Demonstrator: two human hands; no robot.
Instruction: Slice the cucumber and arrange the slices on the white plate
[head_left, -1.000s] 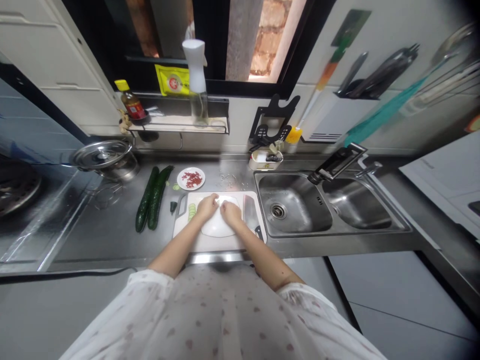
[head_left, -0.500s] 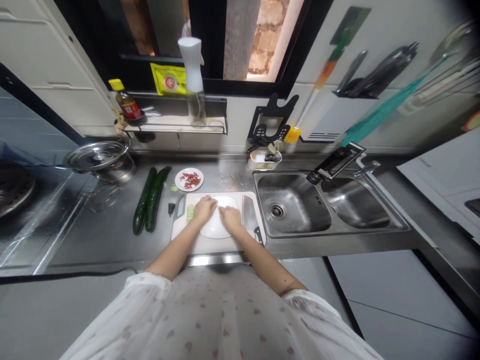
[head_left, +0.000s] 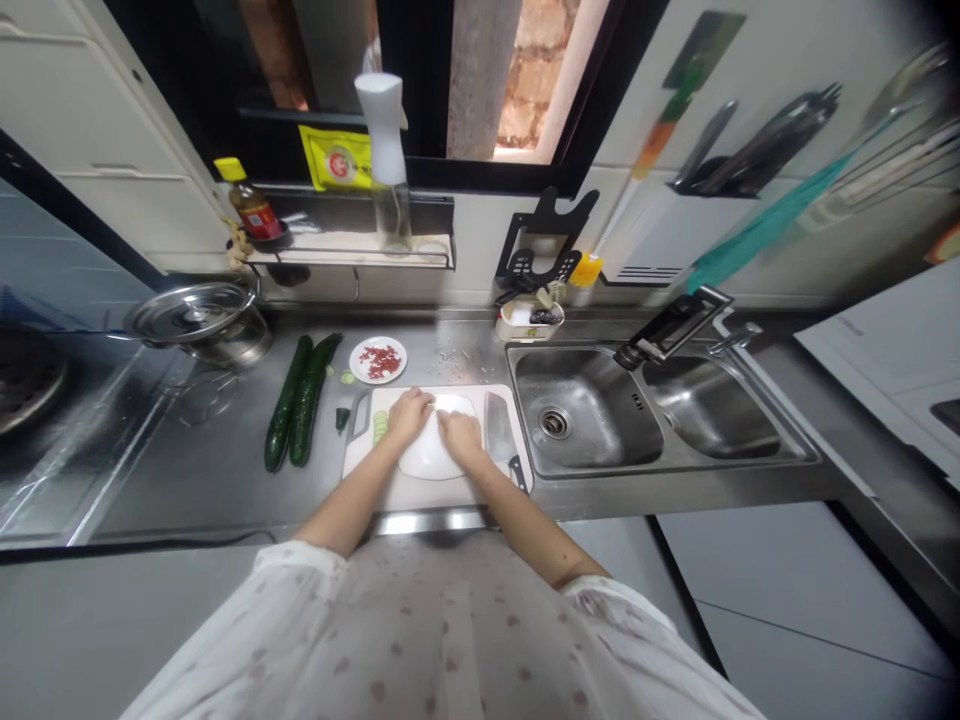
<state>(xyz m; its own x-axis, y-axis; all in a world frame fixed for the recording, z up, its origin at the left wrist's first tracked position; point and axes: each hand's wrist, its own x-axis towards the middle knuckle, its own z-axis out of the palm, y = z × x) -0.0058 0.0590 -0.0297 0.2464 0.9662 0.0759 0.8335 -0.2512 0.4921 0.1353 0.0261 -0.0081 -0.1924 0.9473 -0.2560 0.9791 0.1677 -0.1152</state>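
Observation:
A white square plate [head_left: 431, 458] lies on the cutting board [head_left: 371, 490]. Over its far part, my left hand [head_left: 409, 415] is closed, fingertips pinched together. Facing it, my right hand [head_left: 460, 438] is closed too, its fingertips almost meeting the left ones. Between them is a small pale bit, too small to name. Cucumber slices [head_left: 380, 425] lie in a row on the board, left of my left hand. A kitchen knife [head_left: 517, 470] rests at the board's right end, its blade partly beyond the plate.
Two whole cucumbers [head_left: 304, 405] lie left of the board, near a dark green cucumber end [head_left: 342, 417]. Behind the board stands a small plate [head_left: 360, 366] of chopped red pieces. A double sink [head_left: 592, 455] is on the right, a lidded steel pot [head_left: 232, 340] on the left.
My hands stay over the plate in nearly the same pose, with only a slight shift at the fingertips. Nothing else has visibly moved.

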